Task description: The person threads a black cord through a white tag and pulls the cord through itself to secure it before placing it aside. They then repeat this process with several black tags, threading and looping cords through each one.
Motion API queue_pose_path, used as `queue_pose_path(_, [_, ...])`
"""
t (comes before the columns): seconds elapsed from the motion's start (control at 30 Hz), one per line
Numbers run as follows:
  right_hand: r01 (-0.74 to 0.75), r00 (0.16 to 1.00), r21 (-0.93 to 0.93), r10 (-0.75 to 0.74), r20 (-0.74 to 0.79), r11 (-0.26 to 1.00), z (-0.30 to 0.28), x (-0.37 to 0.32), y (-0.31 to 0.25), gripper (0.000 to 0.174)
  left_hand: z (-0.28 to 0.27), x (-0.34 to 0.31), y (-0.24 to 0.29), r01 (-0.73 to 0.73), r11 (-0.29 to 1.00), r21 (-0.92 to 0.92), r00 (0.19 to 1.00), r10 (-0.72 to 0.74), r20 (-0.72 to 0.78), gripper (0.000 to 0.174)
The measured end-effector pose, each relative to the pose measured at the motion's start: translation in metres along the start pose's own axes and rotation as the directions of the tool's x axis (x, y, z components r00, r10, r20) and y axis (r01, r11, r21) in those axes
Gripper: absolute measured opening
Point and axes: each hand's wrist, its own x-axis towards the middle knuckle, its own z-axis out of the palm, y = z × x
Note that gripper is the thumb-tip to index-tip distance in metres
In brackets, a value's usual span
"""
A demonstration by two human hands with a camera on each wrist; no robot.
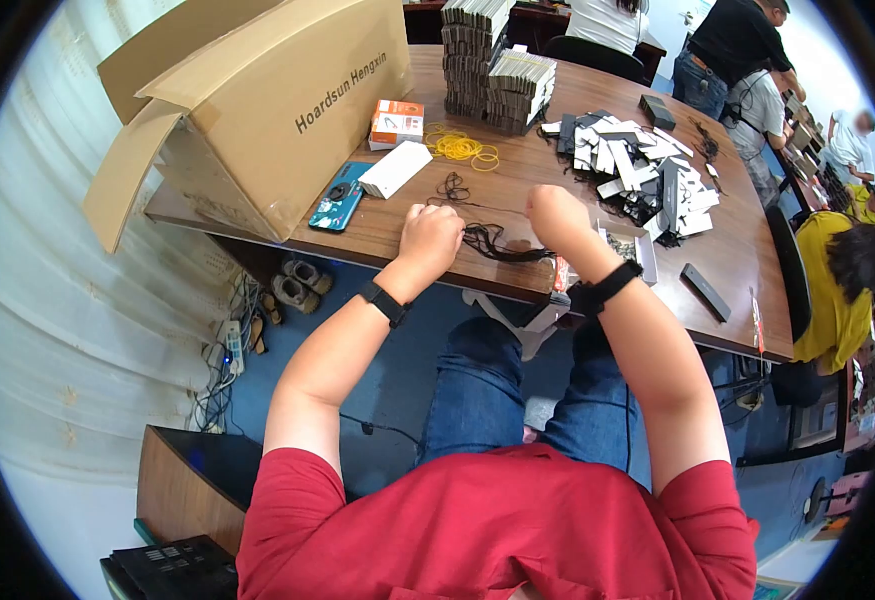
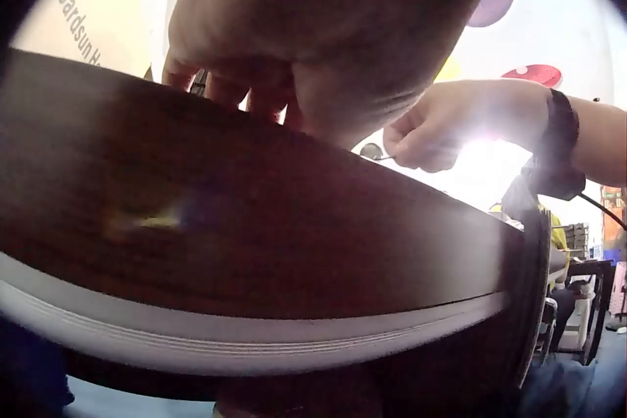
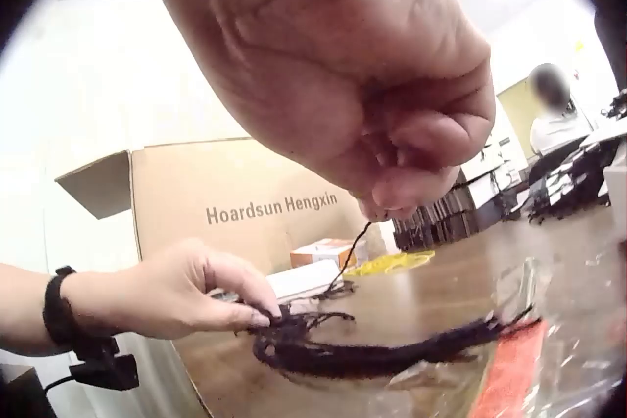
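Note:
A bundle of thin black cords lies on the wooden table close to its front edge. My left hand pinches the bundle's left end between thumb and forefinger, as the right wrist view shows. Raised over the table to the right, my right hand has its fingers curled and grips one black cord. That cord slants down from the fingertips toward a small loose tangle of black cord beyond the bundle. In the left wrist view my left palm hides most of what its fingers touch.
A big open carton stands at the left, with a blue phone, a white box and yellow rubber bands nearby. Right of centre lies a heap of white and black pieces; a black bar sits nearer the edge.

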Motion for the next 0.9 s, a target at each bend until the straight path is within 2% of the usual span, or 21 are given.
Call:
queue_pose_path(0.2, [-0.001, 0.980, 0.054, 0.012, -0.200, 0.999, -0.051, -0.028, 0.039, 0.014, 0.004, 0.001, -0.002, 0.015, 0.997, 0.074, 1.000, -0.015, 0.003, 0.010])
queue_pose_path(0.3, [-0.037, 0.975, 0.091, 0.056, -0.213, 0.995, -0.080, -0.044, 0.060, 0.014, 0.001, 0.003, 0.003, 0.023, 0.996, 0.091, 0.999, -0.026, 0.033, 0.015])
queue_pose_path(0.4, [-0.012, 0.909, 0.167, 0.081, -0.409, 0.986, -0.107, -0.063, 0.085, 0.014, 0.000, 0.007, 0.000, 0.037, 0.983, 0.182, 0.991, -0.060, 0.118, 0.021])
queue_pose_path(0.43, [0.041, 0.886, 0.174, 0.045, -0.462, 0.984, -0.120, -0.074, 0.093, 0.014, -0.002, 0.009, 0.000, 0.056, 0.978, 0.203, 0.987, -0.085, 0.137, 0.022])
queue_pose_path(0.47, [0.006, 0.868, 0.307, 0.147, -0.474, 0.952, -0.131, -0.085, 0.098, 0.015, -0.005, 0.011, 0.002, 0.073, 0.972, 0.223, 0.981, -0.110, 0.158, 0.023])
queue_pose_path(0.5, [0.064, 0.823, 0.298, 0.118, -0.556, 0.953, -0.139, -0.093, 0.112, 0.014, -0.007, 0.012, 0.003, 0.089, 0.966, 0.243, 0.975, -0.134, 0.179, 0.024])
queue_pose_path(0.53, [-0.017, 0.836, 0.459, 0.264, -0.481, 0.888, -0.159, -0.114, 0.100, 0.012, -0.006, 0.013, 0.002, 0.109, 0.960, 0.256, 0.962, -0.167, 0.216, 0.028])
queue_pose_path(0.57, [0.059, 0.821, 0.456, 0.217, -0.528, 0.888, -0.166, -0.125, 0.112, 0.009, -0.006, 0.015, 0.002, 0.130, 0.950, 0.285, 0.956, -0.196, 0.219, 0.028])
queue_pose_path(0.63, [0.137, 0.829, 0.627, 0.258, -0.496, 0.767, -0.183, -0.158, 0.106, 0.007, -0.007, 0.018, 0.004, 0.170, 0.924, 0.342, 0.941, -0.256, 0.223, 0.029])
queue_pose_path(0.77, [0.123, 0.862, 0.717, 0.284, -0.419, 0.686, -0.189, -0.220, 0.078, 0.004, -0.013, 0.024, 0.003, 0.332, 0.898, 0.289, 0.883, -0.404, 0.240, 0.037])
queue_pose_path(0.8, [0.132, 0.863, 0.737, 0.288, -0.414, 0.663, -0.185, -0.233, 0.073, 0.004, -0.015, 0.022, 0.003, 0.356, 0.910, 0.214, 0.892, -0.399, 0.212, 0.041])
queue_pose_path(0.83, [0.084, 0.907, 0.742, 0.258, -0.334, 0.665, -0.182, -0.245, 0.064, 0.006, -0.019, 0.021, 0.007, 0.325, 0.934, 0.147, 0.937, -0.339, 0.080, 0.038])
queue_pose_path(0.87, [0.050, 0.964, 0.725, 0.157, -0.215, 0.687, -0.175, -0.254, 0.062, 0.005, -0.024, 0.017, 0.012, 0.282, 0.956, 0.083, 0.959, -0.277, -0.060, 0.036])
queue_pose_path(0.9, [-0.023, 0.997, 0.734, 0.073, -0.037, 0.678, -0.167, -0.257, 0.060, 0.004, -0.031, 0.012, 0.021, 0.229, 0.973, 0.026, 0.955, -0.219, -0.200, 0.034])
